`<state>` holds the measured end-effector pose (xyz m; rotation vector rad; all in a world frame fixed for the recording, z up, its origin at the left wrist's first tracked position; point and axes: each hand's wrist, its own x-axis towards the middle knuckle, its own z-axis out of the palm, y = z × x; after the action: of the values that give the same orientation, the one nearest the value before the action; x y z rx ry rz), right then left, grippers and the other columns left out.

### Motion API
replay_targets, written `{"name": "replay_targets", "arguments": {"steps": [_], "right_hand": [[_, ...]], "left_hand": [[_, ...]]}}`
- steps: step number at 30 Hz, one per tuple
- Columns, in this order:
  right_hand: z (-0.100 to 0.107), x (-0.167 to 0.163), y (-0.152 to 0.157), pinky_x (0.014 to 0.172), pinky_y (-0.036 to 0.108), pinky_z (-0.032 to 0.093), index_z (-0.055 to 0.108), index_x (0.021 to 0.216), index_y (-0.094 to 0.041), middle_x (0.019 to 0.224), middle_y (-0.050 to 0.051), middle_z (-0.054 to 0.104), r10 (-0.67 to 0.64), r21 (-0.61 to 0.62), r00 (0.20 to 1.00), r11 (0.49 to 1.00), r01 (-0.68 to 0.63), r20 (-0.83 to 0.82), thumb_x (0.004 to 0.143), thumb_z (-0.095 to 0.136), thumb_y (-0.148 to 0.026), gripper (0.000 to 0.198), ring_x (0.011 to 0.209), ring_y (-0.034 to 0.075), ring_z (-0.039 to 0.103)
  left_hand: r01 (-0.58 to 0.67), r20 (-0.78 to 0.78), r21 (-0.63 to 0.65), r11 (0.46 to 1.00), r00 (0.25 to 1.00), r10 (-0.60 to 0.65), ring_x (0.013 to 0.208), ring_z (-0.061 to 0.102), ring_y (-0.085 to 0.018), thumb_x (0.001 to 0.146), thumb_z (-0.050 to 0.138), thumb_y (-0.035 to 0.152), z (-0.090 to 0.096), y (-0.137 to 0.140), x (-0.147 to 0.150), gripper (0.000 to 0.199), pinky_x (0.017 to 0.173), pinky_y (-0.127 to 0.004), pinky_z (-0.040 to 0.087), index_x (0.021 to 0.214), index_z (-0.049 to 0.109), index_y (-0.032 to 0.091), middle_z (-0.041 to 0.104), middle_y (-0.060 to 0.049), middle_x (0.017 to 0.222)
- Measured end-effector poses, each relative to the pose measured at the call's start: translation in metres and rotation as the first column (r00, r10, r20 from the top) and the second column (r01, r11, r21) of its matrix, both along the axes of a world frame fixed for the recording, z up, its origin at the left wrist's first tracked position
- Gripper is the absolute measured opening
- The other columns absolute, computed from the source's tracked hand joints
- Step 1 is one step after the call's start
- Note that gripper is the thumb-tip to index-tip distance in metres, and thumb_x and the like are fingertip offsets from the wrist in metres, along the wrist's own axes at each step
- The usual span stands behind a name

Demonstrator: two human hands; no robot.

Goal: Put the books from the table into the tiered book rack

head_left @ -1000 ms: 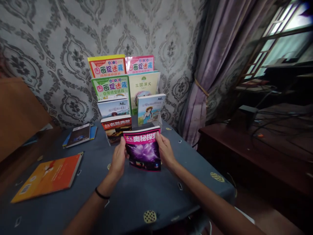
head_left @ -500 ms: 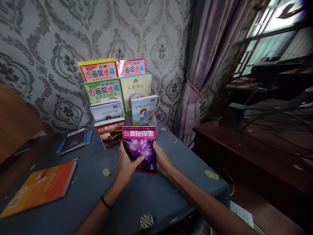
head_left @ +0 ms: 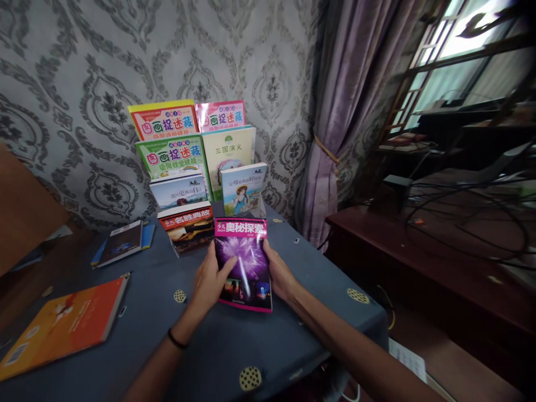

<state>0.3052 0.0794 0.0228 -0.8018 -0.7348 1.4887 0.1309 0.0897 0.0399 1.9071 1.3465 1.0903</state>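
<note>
Between my two hands is a book (head_left: 243, 262) with a purple burst and a pink title band on its cover, its top tipped away from me. My left hand (head_left: 211, 273) grips its left edge, with the thumb lying across the cover. On the right edge, my right hand (head_left: 278, 271) is closed with its fingers behind the book. Just beyond stand a red-banded book (head_left: 188, 231) on the left and a light blue book (head_left: 243, 192) on the right. Behind them rise a green book (head_left: 173, 159) and a cream book (head_left: 228, 148).
An orange book (head_left: 67, 318) lies at the left of the blue tablecloth (head_left: 201, 357). Farther back lie a dark book (head_left: 121, 243) and a blue one under it. A brown cardboard box (head_left: 25, 206) stands far left; a dark red cabinet (head_left: 402, 262) with tangled cables is at right.
The purple book's lower edge has come slightly toward me and its cover lies flatter, showing more of its bottom pictures. My left thumb has shifted up on the cover. The view has shifted slightly.
</note>
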Motion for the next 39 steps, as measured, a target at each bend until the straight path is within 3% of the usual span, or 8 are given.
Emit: {"name": "replay_targets", "arguments": {"steps": [5,9,11,15,19,22,28,39], "right_hand": [[-0.017,0.011,0.001,0.074,0.032,0.053,0.070,0.089,-0.019,0.086,0.005,0.076,-0.121,0.016,0.983,0.993,0.120,0.138,0.068,0.078,-0.057,0.045,0.080,0.023,0.070],[-0.037,0.031,0.010,0.076,0.032,0.051,0.067,0.100,-0.018,0.090,0.004,0.074,-0.288,0.174,0.863,0.956,0.236,0.415,0.075,0.072,-0.045,0.038,0.082,0.021,0.067],[-0.041,0.040,0.012,0.082,0.036,0.050,0.066,0.107,-0.017,0.096,0.007,0.072,-0.341,0.267,0.694,0.939,0.218,0.634,0.081,0.065,-0.035,0.032,0.088,0.023,0.066],[-0.030,0.036,0.008,0.097,0.045,0.042,0.068,0.111,-0.017,0.121,0.015,0.062,-0.428,0.433,0.108,0.901,-0.026,0.897,0.089,0.053,-0.019,0.028,0.113,0.029,0.054],[-0.015,0.006,0.009,0.090,0.035,0.044,0.068,0.117,-0.017,0.109,0.012,0.062,-0.373,0.274,-0.142,0.847,-0.456,0.917,0.094,0.042,-0.010,0.035,0.100,0.023,0.055],[-0.012,-0.015,0.017,0.082,0.033,0.045,0.063,0.127,-0.020,0.105,0.011,0.060,-0.365,0.172,-0.250,0.808,-0.564,0.897,0.097,0.045,-0.015,0.036,0.095,0.023,0.057],[-0.008,-0.024,0.025,0.076,0.034,0.048,0.056,0.137,-0.022,0.109,0.015,0.059,-0.320,0.095,-0.377,0.856,-0.509,0.869,0.097,0.044,-0.018,0.043,0.099,0.027,0.061],[-0.004,0.031,0.018,0.075,0.033,0.051,0.050,0.142,-0.024,0.120,0.016,0.056,-0.116,0.006,-0.489,0.975,-0.221,0.865,0.097,0.038,-0.014,0.048,0.109,0.029,0.061]], "left_hand": [[0.041,-0.039,0.000,0.999,0.998,-0.041,0.125,0.058,-0.029,0.095,0.043,0.038,-0.016,0.006,-0.013,0.056,0.107,-0.046,0.042,0.145,0.044,0.014,0.062,-0.017,0.135],[0.088,-0.075,-0.076,0.993,0.993,-0.093,0.104,0.067,-0.025,0.093,0.047,0.035,-0.037,-0.001,-0.011,0.057,0.095,-0.040,0.050,0.148,0.042,0.018,0.073,-0.010,0.111],[0.085,-0.214,-0.127,0.988,0.970,-0.111,0.093,0.069,-0.025,0.094,0.046,0.033,-0.041,-0.006,-0.009,0.053,0.088,-0.038,0.051,0.145,0.047,0.019,0.075,-0.009,0.099],[0.048,-0.559,-0.127,0.991,0.822,-0.111,0.088,0.070,-0.028,0.096,0.043,0.029,-0.033,-0.016,-0.004,0.046,0.082,-0.037,0.050,0.140,0.053,0.018,0.075,-0.013,0.095],[-0.008,-0.736,-0.102,0.995,0.673,-0.070,0.085,0.073,-0.031,0.100,0.038,0.030,-0.022,-0.025,0.004,0.048,0.077,-0.037,0.051,0.144,0.048,0.017,0.075,-0.018,0.092],[-0.021,-0.800,-0.094,0.995,0.597,-0.063,0.083,0.074,-0.032,0.102,0.033,0.029,-0.021,-0.030,0.008,0.047,0.076,-0.038,0.051,0.145,0.047,0.016,0.076,-0.018,0.090],[0.009,-0.864,-0.073,0.997,0.499,-0.068,0.083,0.074,-0.031,0.103,0.031,0.026,-0.024,-0.031,0.009,0.046,0.074,-0.037,0.053,0.143,0.050,0.015,0.076,-0.018,0.089],[0.005,-0.910,-0.058,0.998,0.412,-0.055,0.082,0.075,-0.030,0.104,0.029,0.029,-0.021,-0.033,0.011,0.047,0.071,-0.036,0.055,0.147,0.044,0.017,0.077,-0.014,0.088]]}}
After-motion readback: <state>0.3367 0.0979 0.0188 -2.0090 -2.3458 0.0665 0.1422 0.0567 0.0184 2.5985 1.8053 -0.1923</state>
